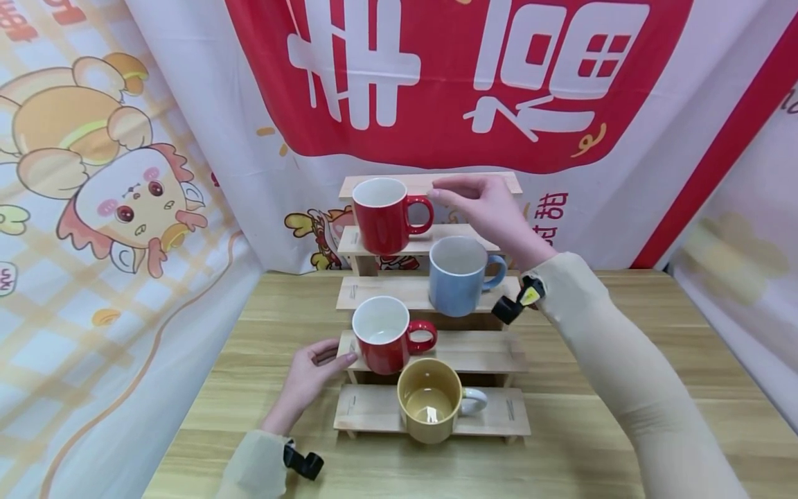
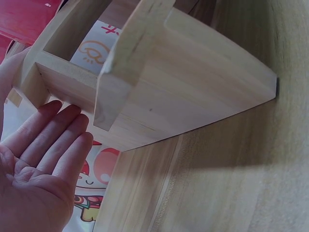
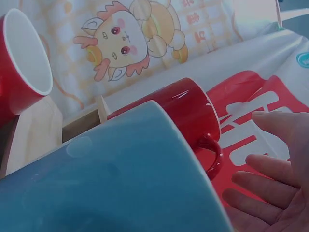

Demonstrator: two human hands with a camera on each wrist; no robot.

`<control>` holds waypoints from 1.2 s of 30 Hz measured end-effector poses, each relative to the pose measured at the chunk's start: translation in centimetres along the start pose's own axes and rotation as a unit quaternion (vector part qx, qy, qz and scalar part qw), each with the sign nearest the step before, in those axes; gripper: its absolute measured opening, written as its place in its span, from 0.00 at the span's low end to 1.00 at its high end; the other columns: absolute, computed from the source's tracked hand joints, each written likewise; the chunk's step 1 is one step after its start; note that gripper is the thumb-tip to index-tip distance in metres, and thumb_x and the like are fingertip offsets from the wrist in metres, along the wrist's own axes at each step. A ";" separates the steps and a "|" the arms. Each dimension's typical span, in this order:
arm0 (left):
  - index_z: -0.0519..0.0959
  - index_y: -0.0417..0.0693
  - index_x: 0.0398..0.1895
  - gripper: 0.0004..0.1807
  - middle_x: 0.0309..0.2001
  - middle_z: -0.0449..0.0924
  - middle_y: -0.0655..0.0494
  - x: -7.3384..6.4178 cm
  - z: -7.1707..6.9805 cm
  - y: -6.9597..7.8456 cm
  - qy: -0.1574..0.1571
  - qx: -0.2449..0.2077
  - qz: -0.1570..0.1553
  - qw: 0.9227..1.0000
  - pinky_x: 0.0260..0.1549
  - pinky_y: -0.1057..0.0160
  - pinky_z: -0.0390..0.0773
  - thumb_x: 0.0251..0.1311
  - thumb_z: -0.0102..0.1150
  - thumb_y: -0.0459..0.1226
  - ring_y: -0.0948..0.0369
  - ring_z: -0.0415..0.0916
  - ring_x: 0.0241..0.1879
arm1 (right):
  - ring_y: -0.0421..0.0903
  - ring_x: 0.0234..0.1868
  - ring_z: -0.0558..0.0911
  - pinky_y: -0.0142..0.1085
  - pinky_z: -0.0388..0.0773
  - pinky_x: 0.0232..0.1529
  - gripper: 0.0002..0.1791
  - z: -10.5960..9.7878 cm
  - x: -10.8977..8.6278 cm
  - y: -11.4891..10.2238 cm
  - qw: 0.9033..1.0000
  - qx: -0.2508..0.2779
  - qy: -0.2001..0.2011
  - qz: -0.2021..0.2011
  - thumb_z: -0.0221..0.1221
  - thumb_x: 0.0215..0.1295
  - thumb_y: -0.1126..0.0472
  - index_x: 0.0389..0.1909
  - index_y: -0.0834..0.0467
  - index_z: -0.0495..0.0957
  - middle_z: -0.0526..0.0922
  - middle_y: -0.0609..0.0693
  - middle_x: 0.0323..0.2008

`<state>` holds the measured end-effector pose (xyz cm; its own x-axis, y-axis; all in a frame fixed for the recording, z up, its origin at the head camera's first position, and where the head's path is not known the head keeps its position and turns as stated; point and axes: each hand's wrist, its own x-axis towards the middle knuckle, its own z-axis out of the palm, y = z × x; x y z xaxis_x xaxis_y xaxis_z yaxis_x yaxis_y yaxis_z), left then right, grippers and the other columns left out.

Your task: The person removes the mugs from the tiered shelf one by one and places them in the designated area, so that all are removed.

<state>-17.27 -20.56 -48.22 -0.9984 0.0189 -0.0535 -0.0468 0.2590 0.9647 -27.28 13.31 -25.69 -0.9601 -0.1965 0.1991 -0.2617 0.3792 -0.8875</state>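
Note:
A stepped wooden rack holds mugs on its tiers. Highest stands a red mug with a white inside and its handle to the right. My right hand is beside that handle; the right wrist view shows its fingers extended, apart from the handle and holding nothing. Lower down sits a light blue mug, large in the right wrist view. Another red mug is on a lower tier. Near it my left hand is at the rack's left end, fingers loosely bent; contact with the mug cannot be told.
A yellow mug with a white handle stands on the lowest tier. The rack rests on a wood-grain table. Behind it hangs a red and white printed cloth, with more patterned cloth at the left.

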 end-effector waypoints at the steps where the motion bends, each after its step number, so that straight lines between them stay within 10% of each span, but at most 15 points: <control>1: 0.80 0.36 0.59 0.31 0.56 0.82 0.41 0.0 0.0 0.0 0.000 0.001 0.002 1.000 0.56 0.58 0.79 0.56 0.77 0.45 0.47 0.79 0.57 | 0.42 0.58 0.78 0.43 0.78 0.57 0.34 0.2 0.3 0.0 1.000 0.000 -0.004 0.006 0.67 0.60 0.34 0.65 0.44 0.80 0.82 0.38 0.58; 36: 0.81 0.38 0.58 0.29 0.53 0.84 0.44 -0.1 0.2 0.0 0.004 -0.027 -0.007 1.000 0.50 0.63 0.82 0.56 0.77 0.43 0.50 0.81 0.54 | 0.48 0.48 0.84 0.43 0.85 0.49 0.20 2.2 3.1 0.4 0.994 0.042 -0.090 0.048 0.64 0.70 0.48 0.59 0.52 0.82 0.84 0.49 0.51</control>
<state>-17.16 -20.36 -48.29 -0.9979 0.0085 -0.0644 -0.0613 0.2068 0.9765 -30.17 10.88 -26.31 -0.9453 -0.3236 0.0405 -0.1524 0.3286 -0.9321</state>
